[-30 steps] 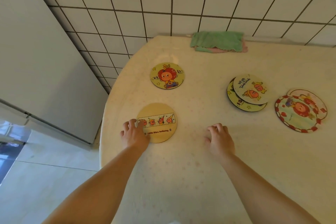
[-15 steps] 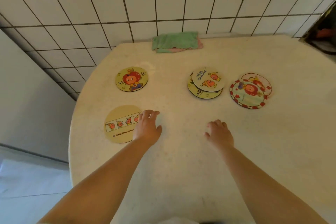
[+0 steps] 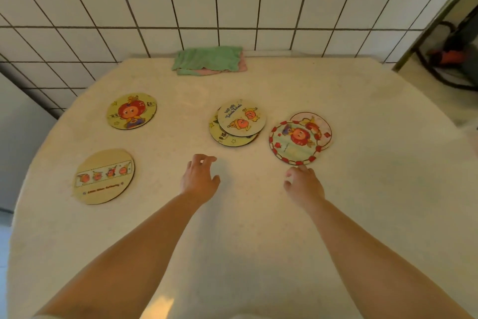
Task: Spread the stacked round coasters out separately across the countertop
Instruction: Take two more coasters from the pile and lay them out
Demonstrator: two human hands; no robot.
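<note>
Round cartoon coasters lie on the cream countertop [image 3: 258,241]. A tan coaster [image 3: 104,176] lies alone at the left, and a yellow one [image 3: 132,111] lies alone behind it. In the middle a small stack [image 3: 238,123] has a pale coaster overlapping yellow ones beneath. To its right a red-bordered coaster [image 3: 294,141] overlaps a pink one [image 3: 316,124]. My left hand [image 3: 200,179] hovers empty, fingers loosely curled, in front of the middle stack. My right hand [image 3: 304,184] is empty too, its fingertips just short of the red-bordered coaster.
A folded green cloth [image 3: 209,60] on a pink one lies at the back against the white tiled wall [image 3: 232,8]. The counter's curved edge runs along the left, with a grey cabinet [image 3: 18,137] below. A dark opening with a cable [image 3: 450,60] is at the far right.
My left hand has let go of the tan coaster and moved right toward the middle stack. My right hand has moved forward toward the red-bordered coaster. The view has swung right.
</note>
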